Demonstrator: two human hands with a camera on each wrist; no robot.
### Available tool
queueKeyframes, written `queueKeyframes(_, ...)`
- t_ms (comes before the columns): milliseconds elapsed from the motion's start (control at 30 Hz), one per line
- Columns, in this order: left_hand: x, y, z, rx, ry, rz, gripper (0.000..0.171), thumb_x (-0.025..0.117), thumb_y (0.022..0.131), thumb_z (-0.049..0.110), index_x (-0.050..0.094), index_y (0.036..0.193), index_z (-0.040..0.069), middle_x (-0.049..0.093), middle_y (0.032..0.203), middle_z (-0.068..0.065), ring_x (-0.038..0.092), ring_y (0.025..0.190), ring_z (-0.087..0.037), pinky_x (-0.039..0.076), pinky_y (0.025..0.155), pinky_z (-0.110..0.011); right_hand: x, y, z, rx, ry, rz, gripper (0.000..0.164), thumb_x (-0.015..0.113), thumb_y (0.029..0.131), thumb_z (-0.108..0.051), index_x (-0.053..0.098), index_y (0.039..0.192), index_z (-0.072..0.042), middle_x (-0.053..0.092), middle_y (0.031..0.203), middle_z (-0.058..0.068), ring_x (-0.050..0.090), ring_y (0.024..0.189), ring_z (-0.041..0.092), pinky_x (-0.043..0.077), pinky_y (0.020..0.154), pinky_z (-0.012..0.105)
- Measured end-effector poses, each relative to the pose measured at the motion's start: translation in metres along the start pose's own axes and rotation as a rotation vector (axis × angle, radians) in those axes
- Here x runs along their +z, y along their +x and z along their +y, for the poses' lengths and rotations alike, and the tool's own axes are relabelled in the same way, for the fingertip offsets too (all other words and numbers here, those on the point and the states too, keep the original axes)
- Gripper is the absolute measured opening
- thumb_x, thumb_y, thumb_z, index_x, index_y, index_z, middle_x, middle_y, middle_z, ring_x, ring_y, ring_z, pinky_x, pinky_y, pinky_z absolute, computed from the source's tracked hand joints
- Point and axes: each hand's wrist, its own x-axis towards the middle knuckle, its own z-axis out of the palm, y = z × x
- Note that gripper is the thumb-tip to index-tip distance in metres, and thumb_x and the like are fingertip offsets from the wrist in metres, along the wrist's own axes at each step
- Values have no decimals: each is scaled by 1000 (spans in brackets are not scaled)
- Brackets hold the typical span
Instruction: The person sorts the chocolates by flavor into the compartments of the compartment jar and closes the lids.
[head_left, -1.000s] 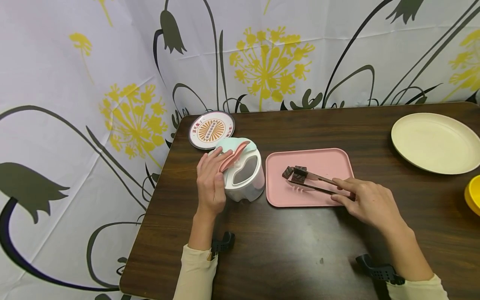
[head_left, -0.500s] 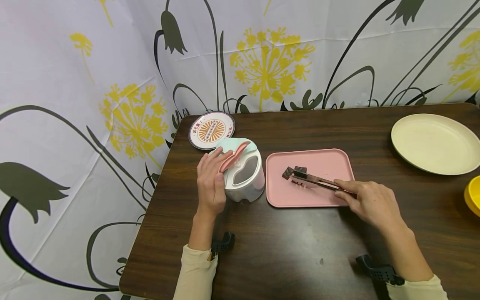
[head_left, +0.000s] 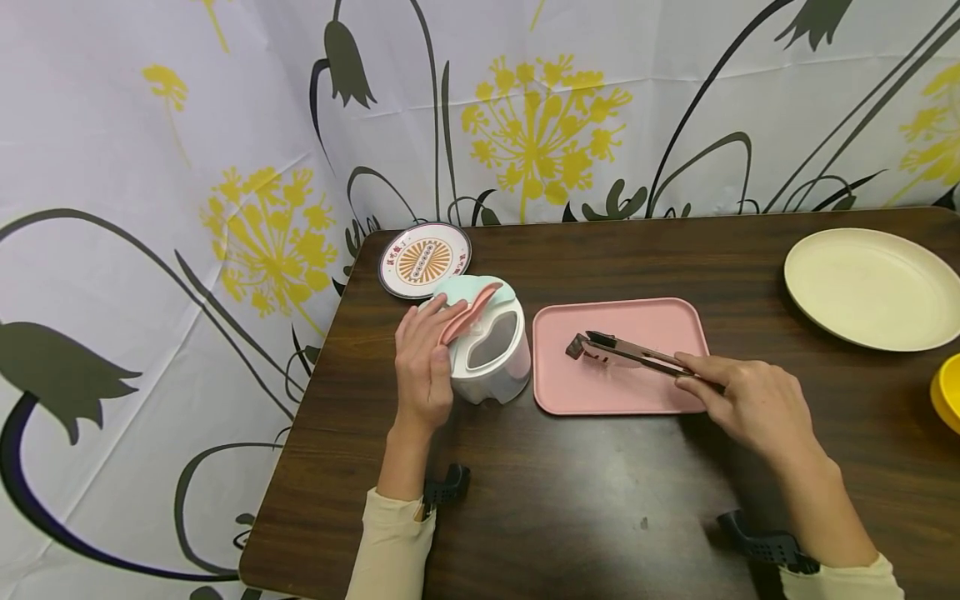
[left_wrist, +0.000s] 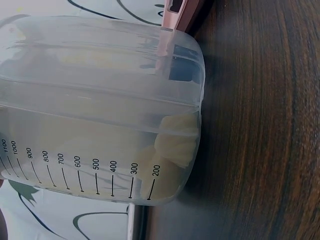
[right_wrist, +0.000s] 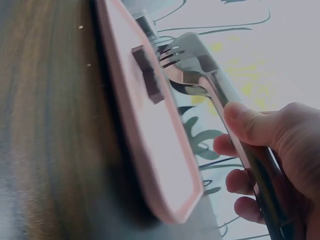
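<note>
In the head view my left hand (head_left: 423, 367) holds up the pink lid flap (head_left: 468, 315) of a food storage container (head_left: 491, 379) with a mint flap. Pale ridged pieces (left_wrist: 175, 140) lie at its bottom in the left wrist view. My right hand (head_left: 753, 408) grips metal food tongs (head_left: 637, 350) over a pink tray (head_left: 663, 321); their arms are close together. Dark brown blocks (right_wrist: 150, 80) that look like chocolate lie on the tray by the tong tips. Another dark bit shows behind the tines; I cannot tell whether the tongs pinch it.
A round patterned plate (head_left: 424, 260) lies behind the container at the table's back left. At the right are a large cream plate (head_left: 873, 287) and a yellow bowl (head_left: 948, 390). A flowered cloth (head_left: 405, 108) hangs behind the table (head_left: 585, 492).
My right hand has squeezed the tong arms together and drawn slightly right. A dark block once visible beside the tips is now out of sight in the head view. My left hand stays put.
</note>
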Motion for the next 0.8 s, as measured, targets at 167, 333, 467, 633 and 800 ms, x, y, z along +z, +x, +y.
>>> queueKeyframes(167,0,0,0,-1,-1,1,56,25,102,35,66,124,5,67,123,-6,53,126,-31,22,110,-56,-10,5,-5,-48,28,88,41,86,69,-19,78,109,-18,75,91,4,54,48,15,28,39,29)
queueKeyframes(333,0,0,0,0,-2,0,56,25,101,35,66,124,4,67,123,-6,52,126,-31,23,110,-57,-19,11,-12,-110,58,178,41,86,69,-21,78,109,-19,75,92,2,65,55,17,33,38,32)
queueKeyframes(467,0,0,0,-1,-1,1,56,25,101,35,66,125,5,67,123,-6,53,126,-31,22,110,-56,-23,17,-20,-180,94,243,36,71,86,-45,78,107,-18,76,90,1,67,59,15,39,43,31)
queueKeyframes(633,1,0,0,-1,0,2,56,25,101,35,66,125,5,67,124,-5,52,126,-30,22,111,-54,-23,28,-35,-262,135,314,46,58,93,-54,79,104,-15,76,87,0,65,58,11,40,46,28)
queueKeyframes(800,1,0,-1,1,-3,4,56,25,101,35,66,124,5,67,123,-6,52,126,-30,22,111,-55,-17,36,-53,-313,183,323,42,60,94,-48,78,105,-12,76,90,0,64,57,9,39,44,24)
